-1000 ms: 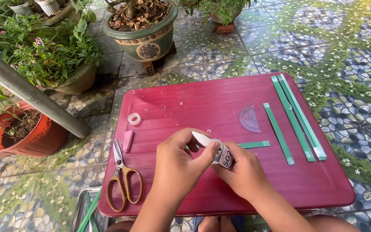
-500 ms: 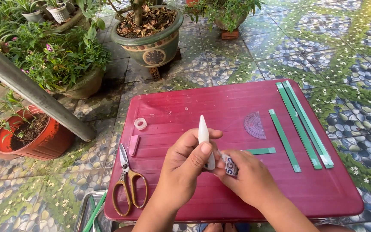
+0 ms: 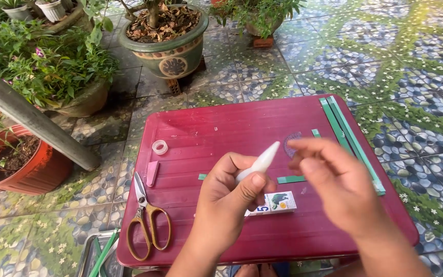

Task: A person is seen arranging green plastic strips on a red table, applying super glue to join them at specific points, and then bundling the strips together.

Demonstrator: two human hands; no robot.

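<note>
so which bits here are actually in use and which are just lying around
In use:
left hand holding the white glue tube
right hand raised beside it, blurred
small printed box
short green strip

Lying about:
scissors
tape roll
pink eraser
long green strips
potted plants

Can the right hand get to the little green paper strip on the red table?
Probably yes. The right hand hovers empty just beside the short green strip, which lies flat on the red table with nothing on top. The left hand holds the white glue tube clear of it.
</note>
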